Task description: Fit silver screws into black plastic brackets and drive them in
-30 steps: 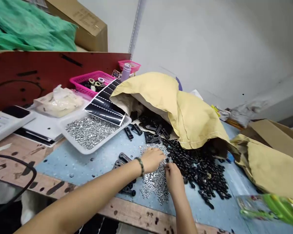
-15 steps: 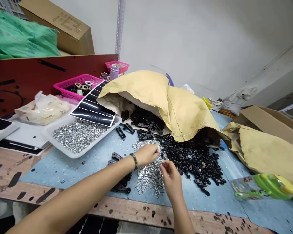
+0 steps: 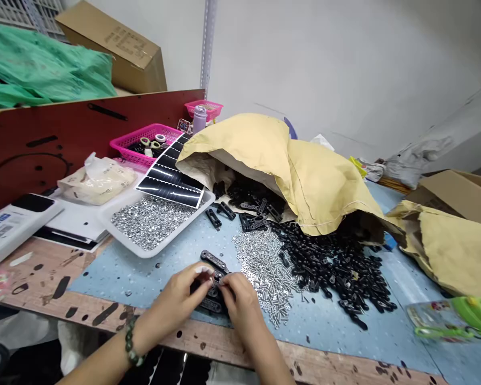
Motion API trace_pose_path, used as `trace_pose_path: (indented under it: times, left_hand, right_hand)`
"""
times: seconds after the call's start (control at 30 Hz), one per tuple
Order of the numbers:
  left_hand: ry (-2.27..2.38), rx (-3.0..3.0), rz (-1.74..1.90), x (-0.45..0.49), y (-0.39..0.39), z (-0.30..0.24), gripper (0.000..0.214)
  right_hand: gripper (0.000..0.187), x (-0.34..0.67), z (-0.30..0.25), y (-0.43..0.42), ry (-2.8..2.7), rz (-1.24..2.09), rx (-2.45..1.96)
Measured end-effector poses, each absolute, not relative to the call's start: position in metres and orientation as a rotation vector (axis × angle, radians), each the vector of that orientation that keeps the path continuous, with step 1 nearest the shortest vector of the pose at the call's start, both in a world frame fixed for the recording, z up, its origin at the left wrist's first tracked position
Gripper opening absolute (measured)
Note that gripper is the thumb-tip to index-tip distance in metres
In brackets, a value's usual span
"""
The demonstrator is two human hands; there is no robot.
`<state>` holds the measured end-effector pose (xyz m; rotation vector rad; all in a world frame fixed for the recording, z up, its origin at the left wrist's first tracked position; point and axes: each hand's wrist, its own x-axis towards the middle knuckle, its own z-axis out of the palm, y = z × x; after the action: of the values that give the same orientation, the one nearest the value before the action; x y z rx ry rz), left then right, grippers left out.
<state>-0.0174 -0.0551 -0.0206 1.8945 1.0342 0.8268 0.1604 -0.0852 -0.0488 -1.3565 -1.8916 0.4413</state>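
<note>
two hands work close together, the left hand (image 3: 176, 305) and right hand (image 3: 242, 309) pinching narrowly on what looks like a small screw (image 3: 212, 280), half hidden, just above light, stiff black links (image 3: 213, 261), best held by their edges.

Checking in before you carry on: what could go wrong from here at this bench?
The silver screws run right up against the black parts pile, so a careless sweep could mix them. Your right hand works beside the screws and could nudge them. The black slotted links by your left hand lie close to the bench's front edge, so some might drop off.
</note>
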Motion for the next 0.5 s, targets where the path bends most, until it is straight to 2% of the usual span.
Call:
trace_pose_path:
  times: [0.37, 0.5]
  left_hand:
    - [0.965, 2.554, 0.87, -0.007, -0.07, -0.041, 0.029]
    - [0.986, 2.541, 0.919, -0.009, -0.072, -0.042, 0.025]
  right_hand:
    - [0.024, 0.163, -0.053, -0.094, -2.063, 0.191, -1.326]
    - [0.019, 0.163, -0.043, -0.096, -2.001, 0.424, -1.323]
